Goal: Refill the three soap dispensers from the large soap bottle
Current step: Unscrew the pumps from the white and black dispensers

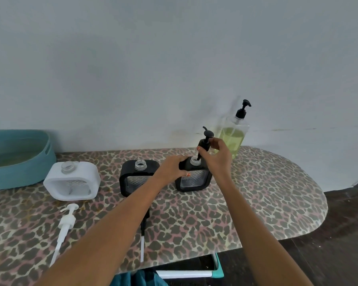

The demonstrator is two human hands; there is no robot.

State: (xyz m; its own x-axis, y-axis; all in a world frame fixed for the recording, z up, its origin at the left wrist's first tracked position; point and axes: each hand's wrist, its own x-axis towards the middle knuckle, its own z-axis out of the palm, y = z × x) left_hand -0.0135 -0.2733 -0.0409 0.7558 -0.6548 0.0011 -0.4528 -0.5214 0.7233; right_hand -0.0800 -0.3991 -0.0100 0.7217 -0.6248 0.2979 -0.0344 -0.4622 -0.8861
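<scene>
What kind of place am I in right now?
Probably a home, maybe a laundry corner: the work surface looks like an ironing board in a leopard-print cover, standing against a plain wall, with a teal plastic basket at its left end.

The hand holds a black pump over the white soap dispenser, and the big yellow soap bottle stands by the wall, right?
Not quite. The head view shows the right hand holding the black pump over the right-hand black dispenser, not the white dispenser. The big yellow soap bottle does stand by the wall.
</scene>
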